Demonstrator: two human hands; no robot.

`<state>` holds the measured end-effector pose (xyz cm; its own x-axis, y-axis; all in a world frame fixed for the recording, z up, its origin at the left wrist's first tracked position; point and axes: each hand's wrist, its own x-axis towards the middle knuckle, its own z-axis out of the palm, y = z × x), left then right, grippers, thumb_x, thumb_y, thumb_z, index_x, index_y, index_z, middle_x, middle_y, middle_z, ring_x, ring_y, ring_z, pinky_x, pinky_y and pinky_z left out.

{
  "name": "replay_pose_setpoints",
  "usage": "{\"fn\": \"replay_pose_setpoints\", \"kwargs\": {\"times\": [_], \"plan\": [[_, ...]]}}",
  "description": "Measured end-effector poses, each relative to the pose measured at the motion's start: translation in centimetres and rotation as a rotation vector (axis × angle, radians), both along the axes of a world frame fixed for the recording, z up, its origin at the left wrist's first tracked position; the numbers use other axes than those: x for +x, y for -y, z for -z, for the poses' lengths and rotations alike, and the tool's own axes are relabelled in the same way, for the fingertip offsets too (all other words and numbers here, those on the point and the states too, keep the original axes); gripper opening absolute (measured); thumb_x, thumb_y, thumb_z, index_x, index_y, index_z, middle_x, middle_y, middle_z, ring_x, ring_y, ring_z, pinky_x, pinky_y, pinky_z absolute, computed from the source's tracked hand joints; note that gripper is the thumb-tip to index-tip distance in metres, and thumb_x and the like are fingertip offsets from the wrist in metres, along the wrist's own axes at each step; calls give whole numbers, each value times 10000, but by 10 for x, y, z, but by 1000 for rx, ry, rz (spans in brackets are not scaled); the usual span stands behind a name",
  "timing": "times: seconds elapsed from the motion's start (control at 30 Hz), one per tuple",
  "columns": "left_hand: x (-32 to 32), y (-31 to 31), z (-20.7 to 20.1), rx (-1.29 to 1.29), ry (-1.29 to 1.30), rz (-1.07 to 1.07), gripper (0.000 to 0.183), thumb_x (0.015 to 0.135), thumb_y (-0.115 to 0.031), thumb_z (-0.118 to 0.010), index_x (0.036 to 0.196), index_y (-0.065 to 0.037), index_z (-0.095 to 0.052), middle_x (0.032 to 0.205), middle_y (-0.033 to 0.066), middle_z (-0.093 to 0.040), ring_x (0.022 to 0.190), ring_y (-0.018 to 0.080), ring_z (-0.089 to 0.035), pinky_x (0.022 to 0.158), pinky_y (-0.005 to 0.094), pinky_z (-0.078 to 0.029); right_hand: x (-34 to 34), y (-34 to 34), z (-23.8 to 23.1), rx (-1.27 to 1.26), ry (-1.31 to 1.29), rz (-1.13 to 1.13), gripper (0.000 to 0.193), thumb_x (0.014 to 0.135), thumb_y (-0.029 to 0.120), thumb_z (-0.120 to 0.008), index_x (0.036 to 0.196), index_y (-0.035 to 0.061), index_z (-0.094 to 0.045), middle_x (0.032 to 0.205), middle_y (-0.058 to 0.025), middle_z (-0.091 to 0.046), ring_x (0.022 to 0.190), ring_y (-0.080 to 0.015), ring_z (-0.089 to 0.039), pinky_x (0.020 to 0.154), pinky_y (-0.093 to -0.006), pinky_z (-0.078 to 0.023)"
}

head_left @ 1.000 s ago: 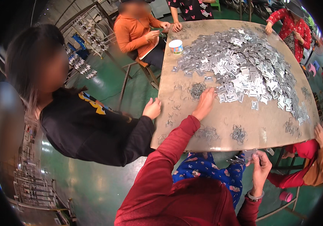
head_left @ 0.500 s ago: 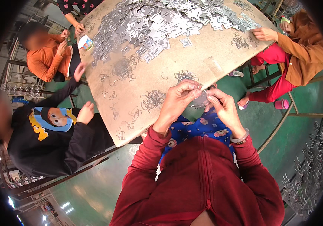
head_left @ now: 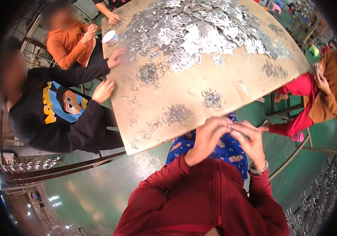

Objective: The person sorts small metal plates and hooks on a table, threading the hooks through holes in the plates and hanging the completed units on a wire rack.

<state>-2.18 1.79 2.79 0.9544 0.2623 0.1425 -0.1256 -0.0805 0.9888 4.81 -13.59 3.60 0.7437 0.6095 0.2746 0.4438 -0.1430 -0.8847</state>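
Note:
My left hand (head_left: 207,135) and my right hand (head_left: 251,138) meet just off the near edge of the table, above my lap. The fingertips of both are pinched together, with a small shiny bit of metal between them. Motion blur and the fingers hide what it is. Closest to them on the tabletop lies a small pile of bent wire hooks (head_left: 212,98). Further left is another tangle of wire hooks (head_left: 177,114). Beyond these, a large heap of flat grey metal plates (head_left: 200,33) covers the far part of the table (head_left: 219,80).
A person in black (head_left: 58,106) sits at the left with hands by the table edge. Behind, a person in orange (head_left: 68,45) works near a white tub (head_left: 110,38). At the right sits a person in brown (head_left: 331,86). Metal parts (head_left: 318,204) hang at lower right.
My hands have drawn back from the table edge toward my lap, and the grey plate seen at my fingers is now hidden. The person in brown has taken a hand off the table.

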Motion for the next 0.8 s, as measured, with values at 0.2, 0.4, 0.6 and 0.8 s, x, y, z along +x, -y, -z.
{"fn": "replay_pose_setpoints", "kwargs": {"times": [0.2, 0.4, 0.6, 0.8], "plan": [[-11, -10, 2, 185, 380, -26, 52, 760, 2, -635, 785, -8, -590, 877, 114, -632, 832, 252, -606, 784, 342, -450, 56, -47, -11, -95, -223, 40, 187, 811, 14, -569, 979, -22, -642, 865, -129, -646, 817, -239, -612, 732, -322, -481], [-16, -8, 3, 163, 344, 29, 83, 759, -30, -655, 806, -9, -590, 909, 104, -623, 907, 240, -590, 813, 346, -453, 130, -181, 54, -387, 717, -263, 547, 706, -57, -539, 1237, 58, -476, 1177, -129, -525, 1103, -311, -466, 897, -416, -411], [-29, -7, -7, 153, 360, -88, 115, 789, -129, -642, 830, -43, -578, 880, 55, -603, 874, 220, -563, 809, 337, -411, 151, -230, 86, -663, 982, -316, 522, 729, -47, -499, 1242, 27, -431, 1238, -154, -469, 1177, -307, -416, 933, -398, -400], [-22, -10, -13, 192, 388, -39, 100, 801, -144, -637, 797, -56, -589, 869, 55, -607, 869, 218, -568, 808, 334, -419, 173, -189, 87, -565, 676, -106, 418, 728, -43, -559, 1138, -41, -475, 1038, -235, -560, 830, -398, -578, 737, -425, -493]]}}
